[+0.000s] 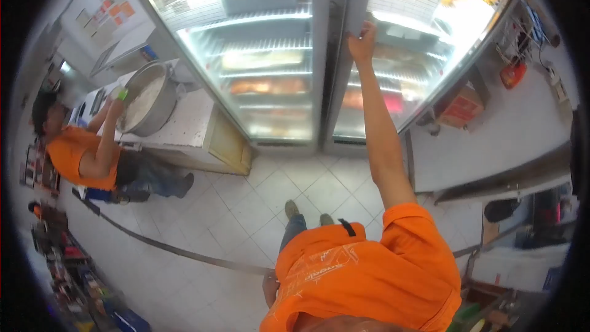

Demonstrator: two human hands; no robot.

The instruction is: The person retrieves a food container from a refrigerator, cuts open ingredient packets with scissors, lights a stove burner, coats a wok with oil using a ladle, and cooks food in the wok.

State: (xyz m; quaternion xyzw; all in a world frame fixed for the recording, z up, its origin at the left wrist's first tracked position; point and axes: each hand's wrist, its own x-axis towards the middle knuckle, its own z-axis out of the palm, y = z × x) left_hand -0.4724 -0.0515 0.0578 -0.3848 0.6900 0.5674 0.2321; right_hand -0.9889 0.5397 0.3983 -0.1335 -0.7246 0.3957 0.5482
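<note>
**Right hand up at the glass refrigerator door, arm stretched out**

Lit display refrigerator fills the view around the right fingers. The door meets them at its left frame; can't tell whether it stands ajar. White-topped table well left of the fingers; co-worker in orange beyond it, at a large metal pot. Red-and-orange carton below and right of the fingers, past the refrigerator. Red item below them on a lower shelf, behind glass.

Right fingers partly curled at the frame; can't tell if they close round a handle. Left hand low by the waist, mostly hidden; its fingers unreadable, nothing seen in it.

Risks, my judgement: fingertips over the frame edge could get pinched if the door swung shut. A shallow hold at that reach could slip. Glare off the glass could make shelf contents easy to misread.
</note>
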